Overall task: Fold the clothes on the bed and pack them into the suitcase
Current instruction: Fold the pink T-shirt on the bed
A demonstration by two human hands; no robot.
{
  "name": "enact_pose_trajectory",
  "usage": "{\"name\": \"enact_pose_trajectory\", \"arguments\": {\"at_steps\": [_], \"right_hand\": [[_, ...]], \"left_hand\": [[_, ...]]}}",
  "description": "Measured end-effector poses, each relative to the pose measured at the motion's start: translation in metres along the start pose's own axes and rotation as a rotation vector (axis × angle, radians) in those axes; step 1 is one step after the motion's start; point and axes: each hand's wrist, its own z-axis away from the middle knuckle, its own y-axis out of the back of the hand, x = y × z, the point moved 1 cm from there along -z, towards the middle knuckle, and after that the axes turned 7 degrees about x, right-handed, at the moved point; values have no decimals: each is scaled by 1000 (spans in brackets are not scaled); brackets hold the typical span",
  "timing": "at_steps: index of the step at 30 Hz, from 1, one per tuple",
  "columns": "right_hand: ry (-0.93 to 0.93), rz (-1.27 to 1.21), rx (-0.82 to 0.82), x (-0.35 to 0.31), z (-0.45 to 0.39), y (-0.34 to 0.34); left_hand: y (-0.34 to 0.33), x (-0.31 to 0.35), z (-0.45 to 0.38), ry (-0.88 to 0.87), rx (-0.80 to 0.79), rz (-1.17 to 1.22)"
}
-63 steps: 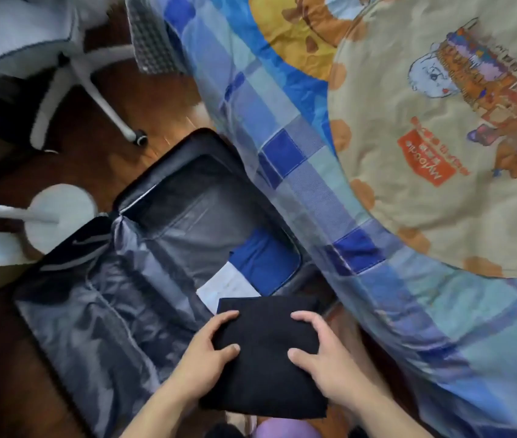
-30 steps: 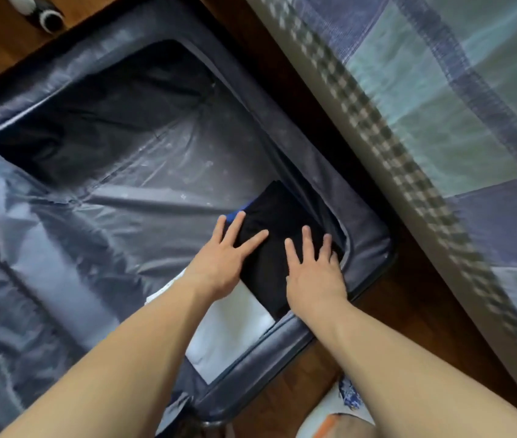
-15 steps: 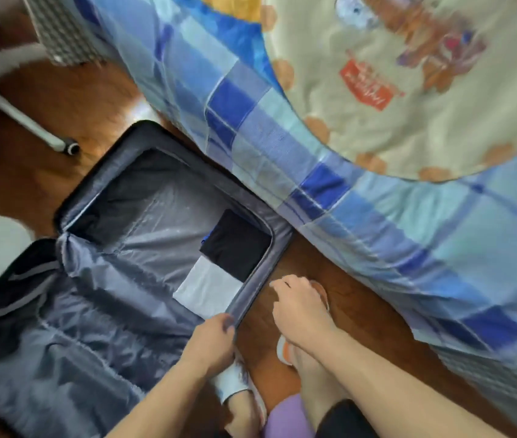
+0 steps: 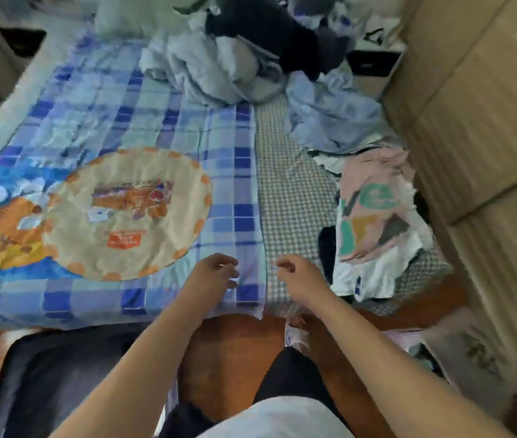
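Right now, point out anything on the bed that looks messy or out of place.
Unfolded clothes lie crumpled in a heap at the far end, and a pink printed shirt sprawls over other garments at the right edge. Both hands, left and right, hold nothing.

Unfolded clothes (image 4: 374,226) heaped along the bed's (image 4: 291,191) right side; dark suitcase (image 4: 70,374) below-left.

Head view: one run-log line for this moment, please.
phase: between garments | left hand: empty above bed | right hand: empty | nearest: pink printed shirt | suitcase: floor, lower left
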Motion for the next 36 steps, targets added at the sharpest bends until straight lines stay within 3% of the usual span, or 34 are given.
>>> {"name": "enact_pose_trajectory", "arguments": {"at_steps": [4, 9, 12, 15, 19, 23, 27, 31, 36], "right_hand": [[-149, 73, 56, 97, -35, 88], [-244, 190, -40, 194, -104, 152], [-112, 336, -137, 218, -148, 173], [84, 608, -169, 215, -191, 204], [225, 941, -395, 234, -244, 230], [319, 1084, -356, 240, -262, 230], [239, 899, -154, 228, -246, 238], [87, 367, 89, 182, -206, 279], [210, -180, 205, 87, -124, 318]], "left_hand": [[-76, 38, -12, -38, -55, -10], [-150, 57, -44, 180, 61, 87], [-184, 75, -50, 289, 101, 110], [-207, 88, -60, 290, 124, 100], [-229, 90, -67, 340, 137, 35], [-239, 92, -60, 364, 112, -27], [-231, 95, -51, 331, 105, -23], [-231, 104, -46, 182, 37, -156], [-302, 158, -34, -160, -275, -234]]}}
